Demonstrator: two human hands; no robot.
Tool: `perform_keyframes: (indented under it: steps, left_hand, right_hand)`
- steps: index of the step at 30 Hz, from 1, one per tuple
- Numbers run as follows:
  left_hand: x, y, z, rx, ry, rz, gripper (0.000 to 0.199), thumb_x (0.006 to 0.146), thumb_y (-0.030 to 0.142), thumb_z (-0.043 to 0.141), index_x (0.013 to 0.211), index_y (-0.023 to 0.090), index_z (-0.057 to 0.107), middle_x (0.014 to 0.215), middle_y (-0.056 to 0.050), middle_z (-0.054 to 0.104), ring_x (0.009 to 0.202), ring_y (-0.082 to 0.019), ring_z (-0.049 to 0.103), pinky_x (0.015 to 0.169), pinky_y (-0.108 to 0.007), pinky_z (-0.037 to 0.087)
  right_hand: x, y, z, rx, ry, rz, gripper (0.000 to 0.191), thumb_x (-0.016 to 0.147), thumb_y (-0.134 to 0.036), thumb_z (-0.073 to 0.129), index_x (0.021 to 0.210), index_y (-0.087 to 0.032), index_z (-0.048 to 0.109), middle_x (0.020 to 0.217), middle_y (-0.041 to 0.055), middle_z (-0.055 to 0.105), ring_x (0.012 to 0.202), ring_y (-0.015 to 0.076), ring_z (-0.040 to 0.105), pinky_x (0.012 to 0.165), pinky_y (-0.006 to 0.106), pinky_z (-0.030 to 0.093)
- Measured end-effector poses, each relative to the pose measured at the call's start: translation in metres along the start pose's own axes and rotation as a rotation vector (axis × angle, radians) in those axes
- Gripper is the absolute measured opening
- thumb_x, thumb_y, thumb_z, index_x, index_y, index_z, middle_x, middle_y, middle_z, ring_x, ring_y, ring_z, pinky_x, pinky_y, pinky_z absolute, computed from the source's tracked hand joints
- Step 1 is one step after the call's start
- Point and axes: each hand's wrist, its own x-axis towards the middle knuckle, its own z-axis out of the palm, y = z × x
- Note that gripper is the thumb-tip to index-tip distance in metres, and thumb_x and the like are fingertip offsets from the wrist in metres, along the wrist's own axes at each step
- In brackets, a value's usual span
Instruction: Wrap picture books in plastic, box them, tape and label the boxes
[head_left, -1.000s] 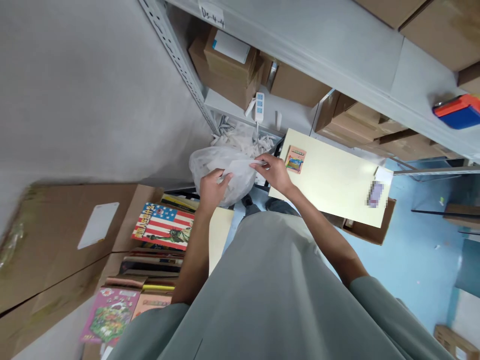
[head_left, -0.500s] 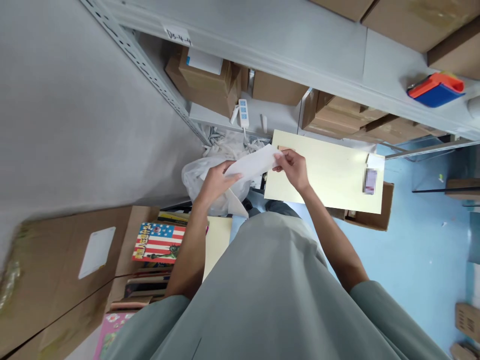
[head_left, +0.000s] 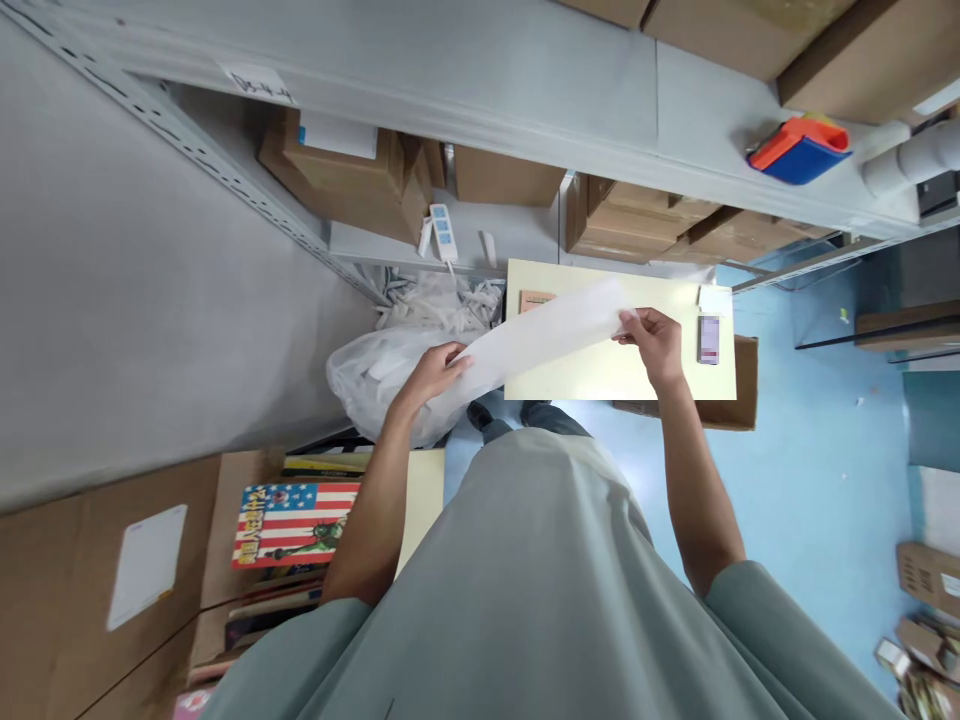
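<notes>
A long white paper strip (head_left: 544,328) is stretched between my two hands, slanting up to the right. My left hand (head_left: 437,375) pinches its lower left end, over a clear plastic bag (head_left: 367,375) of white scraps. At the other end, my right hand (head_left: 652,340) grips the strip between thumb and fingers, above the pale yellow tabletop (head_left: 600,375). A small brown card (head_left: 535,300) lies on that tabletop, partly behind the strip. Near the right edge of the top rests a phone (head_left: 708,340).
Metal shelving (head_left: 465,85) with cardboard boxes crosses the front. A white power strip (head_left: 443,233) sits on its lower shelf. An orange and blue object (head_left: 800,150) is on the upper shelf. Books, including a flag-covered one (head_left: 296,524), fill a box at lower left.
My right hand has moved right, away from my left hand, and more of the white strip now shows between them. The view has shifted, and the brown card is more exposed.
</notes>
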Motion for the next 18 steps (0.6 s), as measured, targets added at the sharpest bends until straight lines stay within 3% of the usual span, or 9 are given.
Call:
perform_keyframes:
  steps: [10, 15, 18]
  left_hand:
    - [0.028, 0.004, 0.03, 0.035, 0.11, -0.048, 0.035, 0.082, 0.047, 0.068, 0.101, 0.019, 0.074, 0.104, -0.009, 0.08, 0.093, -0.026, 0.072, 0.083, -0.034, 0.057]
    - [0.051, 0.012, 0.074, -0.084, 0.137, -0.164, 0.046, 0.084, 0.047, 0.07, 0.12, 0.018, 0.068, 0.099, -0.008, 0.078, 0.079, -0.023, 0.072, 0.066, -0.032, 0.058]
    - [0.075, 0.023, 0.114, -0.057, 0.265, -0.217, 0.043, 0.086, 0.044, 0.07, 0.121, 0.02, 0.062, 0.095, -0.006, 0.078, 0.07, -0.019, 0.069, 0.065, -0.032, 0.058]
  right_hand:
    - [0.006, 0.096, -0.089, 0.011, 0.2, 0.217, 0.058, 0.075, -0.071, 0.092, 0.087, -0.018, 0.075, 0.071, 0.0034, 0.076, 0.067, 0.0182, 0.078, 0.071, 0.031, 0.07]
    - [0.023, 0.155, -0.138, 0.05, 0.242, 0.286, 0.057, 0.074, -0.069, 0.093, 0.088, -0.017, 0.075, 0.071, 0.004, 0.077, 0.066, 0.0177, 0.078, 0.071, 0.03, 0.069]
    - [0.038, 0.188, -0.169, 0.057, 0.249, 0.33, 0.06, 0.072, -0.07, 0.093, 0.087, -0.016, 0.075, 0.071, 0.0046, 0.076, 0.066, 0.0183, 0.078, 0.068, 0.028, 0.068]
